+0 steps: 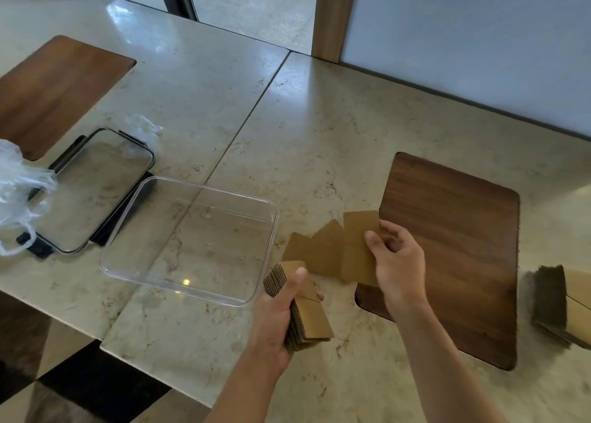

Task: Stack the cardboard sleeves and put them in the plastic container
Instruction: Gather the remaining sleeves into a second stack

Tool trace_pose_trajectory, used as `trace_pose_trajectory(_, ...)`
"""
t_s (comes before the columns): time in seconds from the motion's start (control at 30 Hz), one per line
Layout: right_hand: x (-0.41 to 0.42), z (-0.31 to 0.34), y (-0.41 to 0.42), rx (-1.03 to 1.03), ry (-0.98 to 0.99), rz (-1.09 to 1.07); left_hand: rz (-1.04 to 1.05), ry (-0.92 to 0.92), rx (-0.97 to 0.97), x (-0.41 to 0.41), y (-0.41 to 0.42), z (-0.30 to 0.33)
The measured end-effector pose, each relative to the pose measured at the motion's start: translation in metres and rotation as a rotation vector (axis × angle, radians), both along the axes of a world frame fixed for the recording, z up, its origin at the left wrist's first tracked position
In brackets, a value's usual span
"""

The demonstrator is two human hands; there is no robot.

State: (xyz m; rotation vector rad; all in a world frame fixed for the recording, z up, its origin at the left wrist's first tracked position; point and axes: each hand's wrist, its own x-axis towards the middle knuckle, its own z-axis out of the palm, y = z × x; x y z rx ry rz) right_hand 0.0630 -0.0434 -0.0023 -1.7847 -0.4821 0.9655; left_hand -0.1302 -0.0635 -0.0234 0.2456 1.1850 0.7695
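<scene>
My left hand grips a thick stack of brown cardboard sleeves just right of the clear plastic container, which stands open and holds nothing. My right hand pinches a single flat sleeve by its right edge. Two more loose sleeves lie fanned on the stone counter to its left, partly under it. Another pile of sleeves lies at the right edge of the view.
The container's lid with black clips lies left of it. A crumpled clear plastic bag covers the lid's left end. A dark wooden board lies under my right hand; another wooden board sits far left. The counter's front edge runs at lower left.
</scene>
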Motion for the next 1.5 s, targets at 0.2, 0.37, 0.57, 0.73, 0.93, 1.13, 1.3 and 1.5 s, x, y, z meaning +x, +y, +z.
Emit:
trace_pose_trajectory(0.2,-0.052,-0.005,-0.037,-0.122,-0.108,0.443,-0.078,-0.095,0.035,0.001,-0.008,0.005)
trace_pose_trajectory(0.37,-0.043,-0.020,-0.011,-0.137,-0.493,0.384,0.010,-0.109,-0.033,-0.006,-0.011,-0.003)
trace_pose_trajectory(0.57,-0.030,-0.029,0.002,-0.273,-0.838,0.759,0.033,-0.071,-0.050,-0.007,-0.015,-0.003)
trace_pose_trajectory(0.73,0.000,-0.021,-0.014,-0.148,-0.171,0.370,0.041,-0.067,-0.062,-0.003,-0.010,0.000)
trace_pose_trajectory(0.93,0.021,-0.011,-0.037,-0.111,0.002,0.169,-0.025,-0.041,-0.023,0.009,-0.001,0.000)
trace_pose_trajectory(1.13,0.031,0.005,-0.045,0.040,0.320,0.115,-0.138,-0.063,-0.012,0.028,0.008,0.006)
trace_pose_trajectory(1.3,0.040,0.020,-0.052,0.112,0.373,0.087,-0.255,-0.107,0.061,0.043,0.015,0.008)
trace_pose_trajectory(1.5,0.051,0.037,-0.069,0.087,0.281,0.263,-0.405,-0.110,0.087,0.056,0.018,0.011)
